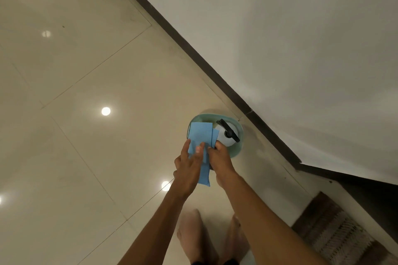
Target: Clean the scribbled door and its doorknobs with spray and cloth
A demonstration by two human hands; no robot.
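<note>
Two hands hold one blue cloth [199, 146] over a green tub on the floor. Shiny cream tiles [90, 135] fill the left side, with bright round spots of light on them. The left hand [189, 166] lies flat on the cloth, its fingers straight and a little spread, with the fingertips pressing on the blue. The cloth is folded. Its top part lies over the near-left rim of the tub, and its bottom end hangs down between the two hands. The right hand [219, 160] is just beside the left one; its fingers are curled round the right edge of the cloth. The green tub [238, 146] sits on the floor close to a dark strip [215, 75] along the bottom of a white wall [301, 38]. Inside the tub, on its right side, stands a white spray bottle [226, 134] with a black top. Two bare feet [193, 234] stand on the tiles below the arms. A brown mat [336, 234] lies in the floor's near-right corner.
</note>
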